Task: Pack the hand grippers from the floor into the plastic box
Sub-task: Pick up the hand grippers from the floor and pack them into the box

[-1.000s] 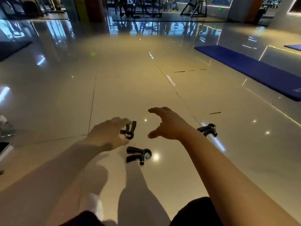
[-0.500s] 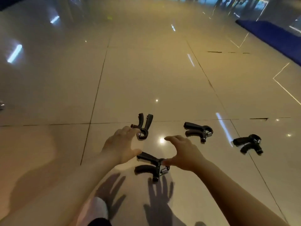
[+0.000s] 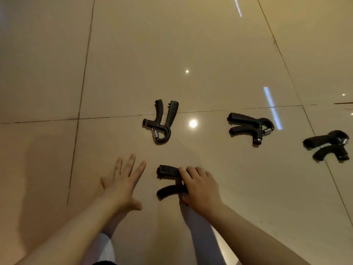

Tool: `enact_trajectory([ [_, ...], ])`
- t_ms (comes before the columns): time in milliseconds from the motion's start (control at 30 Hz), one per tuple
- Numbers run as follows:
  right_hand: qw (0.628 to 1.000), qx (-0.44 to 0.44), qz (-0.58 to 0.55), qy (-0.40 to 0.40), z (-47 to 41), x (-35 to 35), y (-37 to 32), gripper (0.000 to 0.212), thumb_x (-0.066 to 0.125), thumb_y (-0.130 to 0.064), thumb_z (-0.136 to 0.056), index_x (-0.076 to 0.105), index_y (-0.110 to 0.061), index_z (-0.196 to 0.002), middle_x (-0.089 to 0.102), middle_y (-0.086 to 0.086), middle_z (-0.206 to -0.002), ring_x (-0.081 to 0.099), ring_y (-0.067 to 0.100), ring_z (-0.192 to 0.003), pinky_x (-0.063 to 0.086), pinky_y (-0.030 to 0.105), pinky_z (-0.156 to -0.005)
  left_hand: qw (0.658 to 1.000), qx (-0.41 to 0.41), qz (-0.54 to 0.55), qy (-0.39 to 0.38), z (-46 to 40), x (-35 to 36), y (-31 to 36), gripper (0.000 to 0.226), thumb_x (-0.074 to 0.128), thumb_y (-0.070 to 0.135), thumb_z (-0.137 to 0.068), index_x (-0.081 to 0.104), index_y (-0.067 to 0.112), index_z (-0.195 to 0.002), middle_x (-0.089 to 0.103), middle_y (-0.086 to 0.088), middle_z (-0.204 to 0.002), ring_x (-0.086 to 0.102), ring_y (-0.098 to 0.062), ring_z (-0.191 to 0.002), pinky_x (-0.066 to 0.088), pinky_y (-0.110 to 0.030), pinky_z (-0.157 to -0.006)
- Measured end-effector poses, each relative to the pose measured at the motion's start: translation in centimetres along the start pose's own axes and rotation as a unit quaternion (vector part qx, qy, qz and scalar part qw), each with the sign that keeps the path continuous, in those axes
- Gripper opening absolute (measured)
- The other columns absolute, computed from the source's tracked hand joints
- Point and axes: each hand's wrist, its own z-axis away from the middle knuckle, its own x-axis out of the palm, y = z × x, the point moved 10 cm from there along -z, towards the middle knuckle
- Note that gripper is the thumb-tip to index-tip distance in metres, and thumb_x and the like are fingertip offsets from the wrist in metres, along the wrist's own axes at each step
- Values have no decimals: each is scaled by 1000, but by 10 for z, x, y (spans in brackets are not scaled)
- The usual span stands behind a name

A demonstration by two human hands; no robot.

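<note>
Several black hand grippers lie on the glossy beige floor. The nearest hand gripper (image 3: 168, 180) lies with its two handles pointing left, and my right hand (image 3: 198, 188) is closed over its spring end. My left hand (image 3: 122, 182) hovers flat just left of it, fingers spread, holding nothing. A second hand gripper (image 3: 162, 121) lies farther off with its handles pointing away. A third hand gripper (image 3: 250, 127) sits to the right and a fourth hand gripper (image 3: 328, 148) at the right edge. No plastic box is in view.
Tile joints cross the floor (image 3: 57, 73), one running just behind the second gripper. Ceiling lights reflect as bright spots on the tiles. My knees and white clothing show at the bottom edge.
The view has tilted down and moved closer to the floor. My right hand has closed over the nearest gripper's spring end. My left hand has drawn back from the far gripper and spread flat.
</note>
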Motion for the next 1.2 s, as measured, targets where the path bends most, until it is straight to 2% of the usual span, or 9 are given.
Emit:
enact_trajectory([
  [100,999,27,10,21,5,-13,34,62,72,-43,-64,55,-22,-120,61,0,-101,59,24,-86,49,34,-67,1000,-9,-1,-4,-1,-3,1,127,75,57,-64,-27,47,-138,-48,10,-141,-33,-30,-136,20,-68,-103],
  [300,980,193,-40,29,35,-28,115,68,66,-39,-74,39,-23,-135,54,2,-114,53,22,-97,50,31,-69,1000,-11,20,17,-2,-4,1,128,78,56,-61,-25,50,-137,-45,12,-143,-32,-27,-137,20,-67,-104],
  [400,967,246,-70,12,38,-19,127,70,61,-42,-81,28,-26,-141,47,0,-123,48,18,-107,46,25,-65,999,-5,33,31,-1,-13,3,119,75,54,-65,-14,47,-143,-30,10,-152,-19,-28,-142,24,-57,-107],
  [500,966,246,-80,2,33,-14,127,73,63,-43,-83,26,-25,-143,45,-2,-128,46,18,-114,48,28,-74,982,25,125,142,-3,-57,10,94,71,53,-72,19,33,-147,11,2,-156,13,-24,-141,28,-41,-109],
  [600,964,253,-83,-5,32,-15,131,72,65,-44,-82,28,-25,-142,48,-5,-125,46,15,-112,48,28,-76,951,81,121,272,-17,-120,33,75,61,55,-80,30,31,-144,24,4,-151,28,-22,-135,34,-42,-104],
  [733,966,246,-74,-14,28,-16,126,72,64,-46,-83,27,-26,-141,50,-8,-120,49,12,-105,50,25,-74,947,53,172,267,-80,-164,58,72,52,54,-87,21,30,-147,13,-5,-156,13,-26,-142,21,-45,-112],
  [867,965,250,-77,-15,27,-15,127,71,63,-42,-84,26,-25,-142,50,-7,-119,52,13,-101,51,28,-78,977,15,59,206,-113,-125,72,70,29,56,-95,-2,28,-150,-13,-7,-158,4,-23,-145,-1,-48,-115],
  [1000,966,245,-85,-3,27,-15,129,71,62,-40,-85,25,-24,-143,50,-6,-121,52,14,-102,49,30,-83,959,135,-23,249,-88,-95,78,68,9,57,-91,-5,29,-150,-13,-2,-158,7,-16,-145,-5,-46,-115],
  [1200,964,248,-95,1,30,-16,130,72,63,-39,-85,23,-24,-144,50,-5,-123,53,16,-105,49,34,-86,923,300,-114,212,-33,-34,79,60,33,46,-94,19,28,-150,9,-2,-159,16,-15,-144,11,-49,-113],
])
